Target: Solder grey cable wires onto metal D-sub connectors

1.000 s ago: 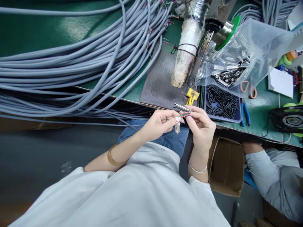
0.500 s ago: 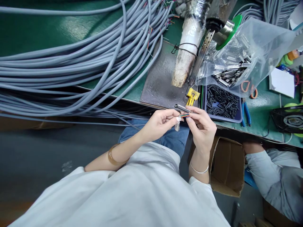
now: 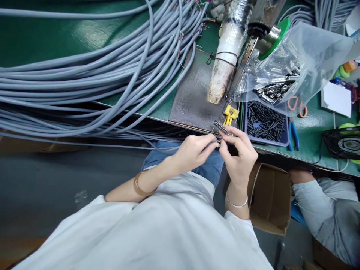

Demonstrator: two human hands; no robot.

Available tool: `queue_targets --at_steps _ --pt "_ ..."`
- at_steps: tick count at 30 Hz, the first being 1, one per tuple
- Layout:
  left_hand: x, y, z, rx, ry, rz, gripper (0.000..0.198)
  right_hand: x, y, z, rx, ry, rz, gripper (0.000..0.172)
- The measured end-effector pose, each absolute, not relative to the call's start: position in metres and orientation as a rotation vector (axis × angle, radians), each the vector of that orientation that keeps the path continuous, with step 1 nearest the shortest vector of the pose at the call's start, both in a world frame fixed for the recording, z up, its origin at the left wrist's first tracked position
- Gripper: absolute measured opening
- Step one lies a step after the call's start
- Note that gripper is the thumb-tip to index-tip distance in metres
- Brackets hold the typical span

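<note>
My left hand [image 3: 195,152] is closed in a pinch on the thin wire end of a grey cable, close to my right fingertips. Most of the wires are hidden by the fingers. My right hand [image 3: 239,150] holds a black and metal multi-pin connector [image 3: 219,126], which sticks out up and to the left from between the fingers. The tips of both hands almost meet in front of the table edge, above my lap. Just beyond the connector, a yellow clip-like piece [image 3: 231,113] rests at the edge of the dark work mat [image 3: 191,101].
Grey cables [image 3: 112,75] spread over the left side. A soldering iron [image 3: 242,71] and a wrapped, scorched tube [image 3: 221,78] point toward me. At right are a solder spool [image 3: 274,39], a bag of connectors [image 3: 315,52], a bin [image 3: 284,138] of black sleeves and blue-handled pliers [image 3: 294,135]. A co-worker's arm [image 3: 312,195] shows.
My left fingers have shifted right toward the right hand, and the coloured wires seen between them are now mostly covered. The connector has tilted more steeply in my right hand.
</note>
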State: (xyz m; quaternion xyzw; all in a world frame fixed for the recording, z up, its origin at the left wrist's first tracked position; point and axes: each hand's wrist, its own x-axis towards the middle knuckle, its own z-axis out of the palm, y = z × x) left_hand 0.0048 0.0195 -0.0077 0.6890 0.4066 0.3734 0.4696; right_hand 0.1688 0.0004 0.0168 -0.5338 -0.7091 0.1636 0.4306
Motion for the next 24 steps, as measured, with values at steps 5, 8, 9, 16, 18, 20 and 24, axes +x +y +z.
queue_targets --at_steps 5,8,9,16,18,20,24 --pt "-0.004 0.024 -0.002 0.912 0.696 0.865 0.04 0.169 -0.004 0.016 -1.295 -1.43 0.734 0.005" --pt "-0.009 0.028 -0.003 0.749 0.647 0.81 0.043 0.168 -0.003 0.014 -1.336 -1.408 0.633 0.008" --pt "-0.01 0.028 -0.005 0.736 0.64 0.805 0.043 0.168 -0.003 0.015 -1.347 -1.423 0.598 0.01" --pt "-0.006 0.024 -0.01 0.809 0.61 0.828 0.041 0.162 0.001 0.017 -1.267 -1.462 0.696 0.013" --pt "-0.004 0.023 -0.01 0.816 0.629 0.858 0.039 0.16 0.001 0.017 -1.25 -1.434 0.728 0.007" --pt "-0.001 0.022 -0.009 0.82 0.652 0.909 0.036 0.158 -0.001 0.015 -1.25 -1.438 0.713 0.004" --pt "0.003 0.022 -0.009 0.828 0.66 1.05 0.03 0.158 -0.004 0.009 -1.237 -1.51 0.541 0.008"
